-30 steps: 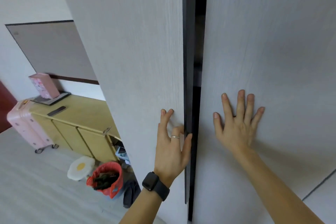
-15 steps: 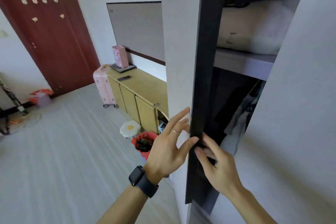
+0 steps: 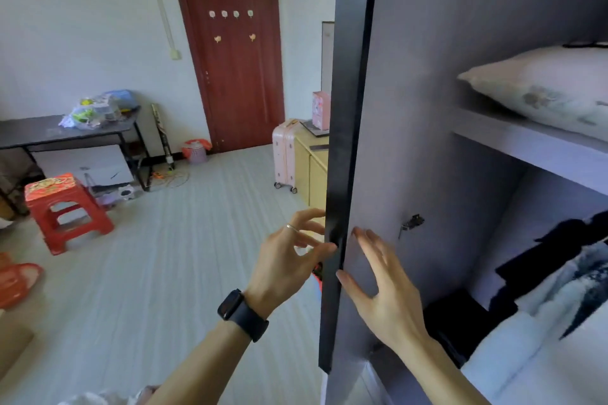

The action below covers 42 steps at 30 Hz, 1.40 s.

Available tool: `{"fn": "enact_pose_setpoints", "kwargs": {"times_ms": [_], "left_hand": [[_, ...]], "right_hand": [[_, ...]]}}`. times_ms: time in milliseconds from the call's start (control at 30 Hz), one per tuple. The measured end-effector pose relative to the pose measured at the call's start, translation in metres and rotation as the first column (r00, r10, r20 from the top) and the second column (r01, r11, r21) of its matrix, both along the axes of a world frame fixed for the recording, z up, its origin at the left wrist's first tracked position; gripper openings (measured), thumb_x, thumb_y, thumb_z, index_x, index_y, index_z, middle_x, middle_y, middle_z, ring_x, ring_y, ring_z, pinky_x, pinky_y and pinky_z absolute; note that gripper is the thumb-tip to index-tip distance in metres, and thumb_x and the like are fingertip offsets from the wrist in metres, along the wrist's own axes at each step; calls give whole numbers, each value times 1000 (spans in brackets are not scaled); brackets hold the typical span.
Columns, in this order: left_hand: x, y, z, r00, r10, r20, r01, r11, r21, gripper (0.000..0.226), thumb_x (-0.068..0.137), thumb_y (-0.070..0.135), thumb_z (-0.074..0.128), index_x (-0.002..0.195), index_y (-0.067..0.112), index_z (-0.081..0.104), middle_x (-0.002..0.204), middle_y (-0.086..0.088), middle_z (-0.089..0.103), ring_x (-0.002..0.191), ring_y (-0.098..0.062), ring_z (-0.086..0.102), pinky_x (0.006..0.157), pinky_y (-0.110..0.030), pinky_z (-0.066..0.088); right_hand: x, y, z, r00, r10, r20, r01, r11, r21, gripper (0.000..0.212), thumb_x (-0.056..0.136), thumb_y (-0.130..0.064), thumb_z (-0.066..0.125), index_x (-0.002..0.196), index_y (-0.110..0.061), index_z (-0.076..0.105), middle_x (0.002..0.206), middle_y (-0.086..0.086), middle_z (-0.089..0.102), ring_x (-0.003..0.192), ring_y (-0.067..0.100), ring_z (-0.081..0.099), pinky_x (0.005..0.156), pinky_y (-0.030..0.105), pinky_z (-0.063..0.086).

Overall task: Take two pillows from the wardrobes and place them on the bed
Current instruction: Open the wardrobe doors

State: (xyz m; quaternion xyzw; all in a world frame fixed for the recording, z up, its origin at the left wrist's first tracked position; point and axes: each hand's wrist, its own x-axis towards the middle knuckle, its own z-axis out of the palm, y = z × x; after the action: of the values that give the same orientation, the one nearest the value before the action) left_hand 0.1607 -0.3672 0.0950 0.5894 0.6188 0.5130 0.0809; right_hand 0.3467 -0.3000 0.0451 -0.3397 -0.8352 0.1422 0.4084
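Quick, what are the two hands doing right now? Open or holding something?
Left hand: open, fingers loose, thumb touching the dark edge of the grey wardrobe door.
Right hand: open, flat against that door's inside face.

No text, label or number is legible anywhere.
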Motion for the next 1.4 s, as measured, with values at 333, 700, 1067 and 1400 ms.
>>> {"fn": "enact_pose_setpoints", "kwargs": {"times_ms": [333,700,1067,1400], "left_hand": [[-52,20,4,984,180,3,-180,984,3,47,93,41,62,137,50,48,110,48,59,92,11,68,80,-16,57],[-90,67,13,945,297,-135,-309,948,-76,47,102,30,55,147,28,42,128,13,63,104,-5,68,82,-18,49],[-118,85,6,898,335,-283,-383,914,-133,63,99,46,54,154,31,27,139,15,57,109,-8,66,78,-22,51],[-102,76,-7,806,495,-325,-517,856,20,65,93,42,66,147,30,31,132,0,53,83,-20,67,54,-31,51]], "right_hand": [[-79,66,18,998,27,65,-43,963,268,75,94,-31,69,159,-31,32,169,10,19,152,31,31,102,44,52],[-112,90,26,961,-78,264,7,966,259,92,82,-16,77,160,-28,30,169,16,12,150,43,30,110,60,41],[-129,108,25,928,-89,362,12,978,211,100,86,-26,72,162,-37,8,172,4,-10,158,33,9,117,60,29],[-82,96,37,943,-28,333,-9,994,108,78,94,-25,63,160,-36,22,171,1,7,155,27,14,121,53,29]]}}
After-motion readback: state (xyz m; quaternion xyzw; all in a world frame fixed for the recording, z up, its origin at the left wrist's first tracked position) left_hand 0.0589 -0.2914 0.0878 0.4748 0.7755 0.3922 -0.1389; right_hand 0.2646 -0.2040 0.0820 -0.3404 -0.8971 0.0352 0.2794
